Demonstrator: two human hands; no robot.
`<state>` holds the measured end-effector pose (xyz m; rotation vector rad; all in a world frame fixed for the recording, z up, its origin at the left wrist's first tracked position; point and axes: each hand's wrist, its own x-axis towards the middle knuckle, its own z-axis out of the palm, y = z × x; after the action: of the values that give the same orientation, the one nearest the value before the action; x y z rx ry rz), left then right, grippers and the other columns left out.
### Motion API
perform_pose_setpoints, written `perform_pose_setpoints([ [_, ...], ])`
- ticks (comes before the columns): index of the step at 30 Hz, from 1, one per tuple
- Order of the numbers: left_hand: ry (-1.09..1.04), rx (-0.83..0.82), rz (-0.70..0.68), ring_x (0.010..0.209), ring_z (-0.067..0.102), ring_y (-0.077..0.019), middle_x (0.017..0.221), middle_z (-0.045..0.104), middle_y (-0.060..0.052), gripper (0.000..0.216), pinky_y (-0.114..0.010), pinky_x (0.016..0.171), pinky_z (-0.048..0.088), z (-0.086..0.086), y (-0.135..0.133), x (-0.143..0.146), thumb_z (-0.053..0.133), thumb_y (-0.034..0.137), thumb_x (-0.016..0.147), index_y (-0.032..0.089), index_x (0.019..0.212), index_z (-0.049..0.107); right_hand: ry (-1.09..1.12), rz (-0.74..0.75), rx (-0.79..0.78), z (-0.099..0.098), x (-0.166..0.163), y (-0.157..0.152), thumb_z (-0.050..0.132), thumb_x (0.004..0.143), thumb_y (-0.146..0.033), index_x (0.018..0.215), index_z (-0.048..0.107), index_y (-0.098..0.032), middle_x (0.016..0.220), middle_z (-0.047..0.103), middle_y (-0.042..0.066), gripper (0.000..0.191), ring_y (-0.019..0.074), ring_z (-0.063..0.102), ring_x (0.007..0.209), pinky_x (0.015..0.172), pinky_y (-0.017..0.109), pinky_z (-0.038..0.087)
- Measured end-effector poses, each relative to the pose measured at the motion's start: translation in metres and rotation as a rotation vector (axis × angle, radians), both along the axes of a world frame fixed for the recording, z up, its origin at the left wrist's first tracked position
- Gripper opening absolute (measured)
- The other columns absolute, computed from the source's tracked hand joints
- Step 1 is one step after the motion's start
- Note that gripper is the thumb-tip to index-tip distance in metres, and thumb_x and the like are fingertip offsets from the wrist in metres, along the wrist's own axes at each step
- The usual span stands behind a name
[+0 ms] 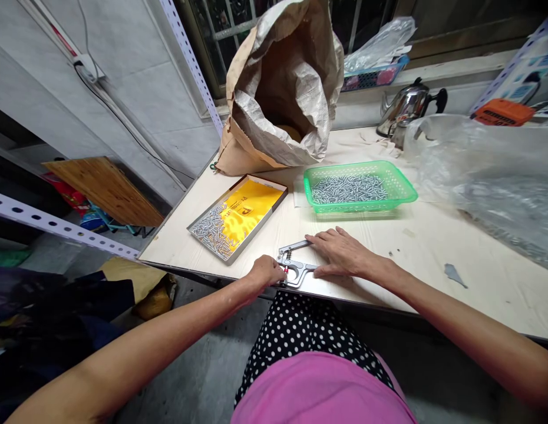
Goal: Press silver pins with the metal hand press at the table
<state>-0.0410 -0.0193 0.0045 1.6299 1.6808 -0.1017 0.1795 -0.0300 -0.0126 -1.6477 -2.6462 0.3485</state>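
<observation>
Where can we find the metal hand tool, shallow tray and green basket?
Metal hand tool (306, 267): head view, on its lower handle.
Shallow tray (255, 203): head view, on its yellow floor.
Green basket (398, 184): head view, on its right wall.

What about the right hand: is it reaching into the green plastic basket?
No, the right hand is at the handles of the metal pliers, apart from the green plastic basket.
</observation>
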Motion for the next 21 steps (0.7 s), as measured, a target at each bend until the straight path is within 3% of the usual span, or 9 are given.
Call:
perform_pose_setpoints([
  [9,0.013,-0.02,-0.044,0.059,0.049,-0.0127,0.055,0.053,0.001,0.018,-0.023,0.053,0.032,-0.001,-0.002,-0.005,0.067,0.027,0.073,0.013,0.062,0.062,0.044,0.009,0.11,-0.007,-0.006,-0.01,0.072,0.078,-0.037,0.134,0.049,-0.016,0.11,0.065,0.014,0.064,0.0303,0.057,0.101,0.086,0.042,0.044],
  [11,0.064,0.075,-0.113,0.067,0.054,-0.0152,0.064,0.058,-0.002,0.02,-0.024,0.059,0.037,0.0,-0.006,-0.009,0.064,0.03,0.077,0.013,0.066,0.064,0.079,0.0,0.122,-0.008,-0.006,-0.012,0.07,0.079,-0.033,0.133,0.05,-0.018,0.109,0.065,0.013,0.06,0.0294,0.057,0.098,0.082,0.041,0.046],
  [15,0.053,0.548,-0.343,0.097,0.056,-0.0212,0.103,0.062,-0.01,0.019,-0.031,0.083,0.045,0.0,-0.018,-0.006,0.062,0.029,0.082,0.013,0.092,0.065,0.171,0.011,0.187,-0.016,-0.006,-0.017,0.067,0.08,-0.028,0.138,0.045,-0.019,0.109,0.064,0.013,0.063,0.0289,0.057,0.098,0.081,0.041,0.048],
  [19,0.008,0.648,-0.71,0.11,0.051,-0.0278,0.125,0.056,-0.014,0.043,-0.039,0.09,0.047,-0.009,-0.015,0.016,0.072,0.038,0.075,0.014,0.109,0.06,0.316,0.034,0.287,-0.045,0.004,-0.024,0.059,0.08,-0.028,0.144,0.038,-0.022,0.108,0.066,0.011,0.068,0.0291,0.06,0.095,0.08,0.044,0.051],
  [21,0.017,0.628,-0.859,0.106,0.054,-0.0273,0.121,0.059,-0.013,0.046,-0.039,0.086,0.048,-0.016,-0.003,0.025,0.067,0.043,0.08,0.015,0.115,0.058,0.41,0.051,0.345,-0.062,0.01,-0.019,0.06,0.078,-0.033,0.146,0.036,-0.027,0.11,0.067,0.011,0.072,0.0313,0.062,0.096,0.079,0.046,0.053],
])
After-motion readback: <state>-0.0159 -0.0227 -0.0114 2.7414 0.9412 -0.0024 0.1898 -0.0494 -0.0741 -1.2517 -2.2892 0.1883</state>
